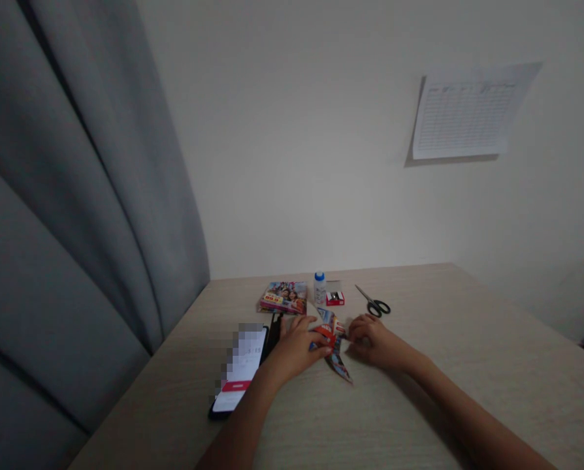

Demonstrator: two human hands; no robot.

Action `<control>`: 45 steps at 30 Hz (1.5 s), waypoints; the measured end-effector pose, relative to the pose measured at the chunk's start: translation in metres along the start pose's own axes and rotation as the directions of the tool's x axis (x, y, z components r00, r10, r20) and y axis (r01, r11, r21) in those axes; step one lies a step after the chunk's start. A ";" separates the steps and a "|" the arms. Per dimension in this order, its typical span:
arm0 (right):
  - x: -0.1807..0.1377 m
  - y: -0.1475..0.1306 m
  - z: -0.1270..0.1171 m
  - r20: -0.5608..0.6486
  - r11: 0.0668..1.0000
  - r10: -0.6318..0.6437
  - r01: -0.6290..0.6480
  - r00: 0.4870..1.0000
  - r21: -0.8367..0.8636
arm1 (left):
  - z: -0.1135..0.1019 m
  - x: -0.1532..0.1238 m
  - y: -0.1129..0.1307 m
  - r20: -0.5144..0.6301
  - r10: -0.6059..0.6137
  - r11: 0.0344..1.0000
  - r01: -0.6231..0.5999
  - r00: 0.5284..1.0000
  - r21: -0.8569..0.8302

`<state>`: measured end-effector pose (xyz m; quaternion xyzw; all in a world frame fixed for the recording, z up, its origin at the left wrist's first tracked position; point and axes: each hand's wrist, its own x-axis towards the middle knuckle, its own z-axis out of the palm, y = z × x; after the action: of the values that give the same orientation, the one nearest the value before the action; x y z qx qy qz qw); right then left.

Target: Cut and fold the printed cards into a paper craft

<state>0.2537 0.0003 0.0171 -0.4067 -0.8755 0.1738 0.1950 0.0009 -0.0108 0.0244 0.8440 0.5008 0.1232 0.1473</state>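
Colourful printed paper [338, 365], folded into a shape with pointed ends, lies on the table between my hands. My left hand [296, 346] reaches over its left side, fingers bent and holding it against the tabletop. On the opposite side, my right hand [373, 339] has its fingers curled together at the paper's right edge; the fingertips are partly hidden. Behind the paper stand a small white bottle with a blue cap [319, 287] and a small red and white box [335, 298]. Black-handled scissors [374, 303] lie behind my right hand.
A phone [238, 372] with a lit screen lies left of my left forearm, beside a black object [273, 331]. A stack of printed leaflets [283, 297] sits farther back on the wooden table [468, 339]. A grey curtain [100, 163] hangs at left; a paper sheet [468, 117] is on the wall.
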 end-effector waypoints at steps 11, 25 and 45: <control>0.003 -0.010 0.006 -0.114 0.983 0.153 -0.140 0.982 0.114 | 0.005 0.000 0.006 -0.100 0.049 0.999 -0.047 0.994 0.023; 0.003 -0.008 0.014 -0.122 0.991 0.115 -0.121 0.986 -0.049 | 0.005 0.002 0.008 -0.194 0.072 0.997 -0.070 0.978 0.017; 0.004 -0.004 0.015 -0.070 0.989 0.126 -0.132 0.989 -0.073 | 0.007 -0.001 0.010 -0.045 0.046 0.996 -0.043 0.998 0.074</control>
<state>0.2416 -0.0016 0.0072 -0.4752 -0.8465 0.1387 0.1961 0.0106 -0.0171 0.0215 0.8566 0.4894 0.1279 0.1017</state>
